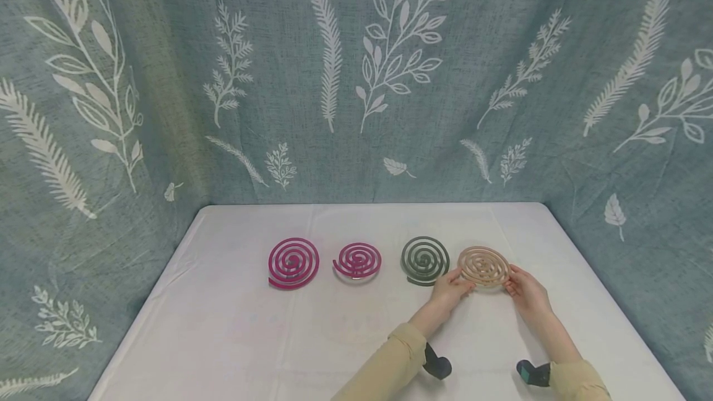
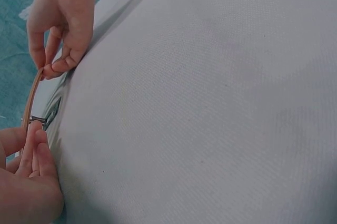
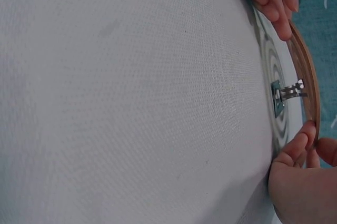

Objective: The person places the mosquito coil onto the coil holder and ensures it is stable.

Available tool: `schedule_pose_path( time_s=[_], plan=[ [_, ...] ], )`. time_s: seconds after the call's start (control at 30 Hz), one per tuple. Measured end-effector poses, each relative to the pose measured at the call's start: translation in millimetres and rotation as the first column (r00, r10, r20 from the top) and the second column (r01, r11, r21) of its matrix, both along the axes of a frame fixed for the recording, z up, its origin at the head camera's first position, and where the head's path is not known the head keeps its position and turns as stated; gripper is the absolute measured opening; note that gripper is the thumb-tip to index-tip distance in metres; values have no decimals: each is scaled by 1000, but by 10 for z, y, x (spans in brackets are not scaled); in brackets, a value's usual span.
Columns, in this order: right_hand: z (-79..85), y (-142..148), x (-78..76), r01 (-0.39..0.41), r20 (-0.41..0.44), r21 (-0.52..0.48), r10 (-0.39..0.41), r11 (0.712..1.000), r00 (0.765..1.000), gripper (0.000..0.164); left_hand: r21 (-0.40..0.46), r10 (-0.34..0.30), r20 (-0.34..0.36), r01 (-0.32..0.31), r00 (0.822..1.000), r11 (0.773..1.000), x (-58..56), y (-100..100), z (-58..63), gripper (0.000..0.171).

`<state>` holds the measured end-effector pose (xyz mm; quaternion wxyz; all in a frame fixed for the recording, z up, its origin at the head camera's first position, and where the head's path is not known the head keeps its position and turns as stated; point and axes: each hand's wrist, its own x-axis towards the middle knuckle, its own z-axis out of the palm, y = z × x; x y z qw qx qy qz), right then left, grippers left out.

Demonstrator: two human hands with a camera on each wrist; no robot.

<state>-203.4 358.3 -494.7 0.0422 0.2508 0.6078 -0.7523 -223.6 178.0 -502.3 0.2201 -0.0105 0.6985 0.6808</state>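
A tan mosquito coil (image 1: 483,266) sits at the right end of a row of coils. My left hand (image 1: 447,293) pinches its left edge, and my right hand (image 1: 528,294) pinches the right edge between thumb and fingers. Seen edge-on in the right wrist view, the coil (image 3: 308,68) has a small metal stand (image 3: 291,91) under its middle, close over the table. Part of the left hand (image 2: 32,182) is cut off by the frame in the left wrist view. Just left of my left fingertips lies a dark green coil (image 1: 425,260).
Farther left are two magenta coils, one flat-looking (image 1: 293,263) and one tilted on a stand (image 1: 358,260). A white cloth covers the table (image 1: 223,327). Behind it and at both sides hangs a blue-green curtain (image 1: 345,159) with white leaf patterns.
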Motion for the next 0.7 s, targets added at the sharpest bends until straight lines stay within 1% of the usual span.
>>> schedule_pose_path(
  time_s=[0.17, 0.37, 0.47, 0.7],
  plan=[
    [0, -6, -3, 8, 7, -4, -8, 1000, 1000, 57, -13, -3, -5, 3, 1000, 1000, 3, -3, 12, 49],
    [-9, -6, -7, 5, -1, -9, -5, 1000, 1000, 57, -11, -2, -3, 2, 1000, 1000, 3, -8, 18, 49],
    [-8, -7, -9, 6, 2, -8, -6, 1000, 1000, 57, -16, -6, 3, 6, 1000, 1000, 10, -17, 38, 49],
    [-24, 4, -8, 5, -8, -10, -5, 1000, 1000, 57, -17, -13, -16, 13, 1000, 1000, 12, -19, 26, 49]
  ],
)
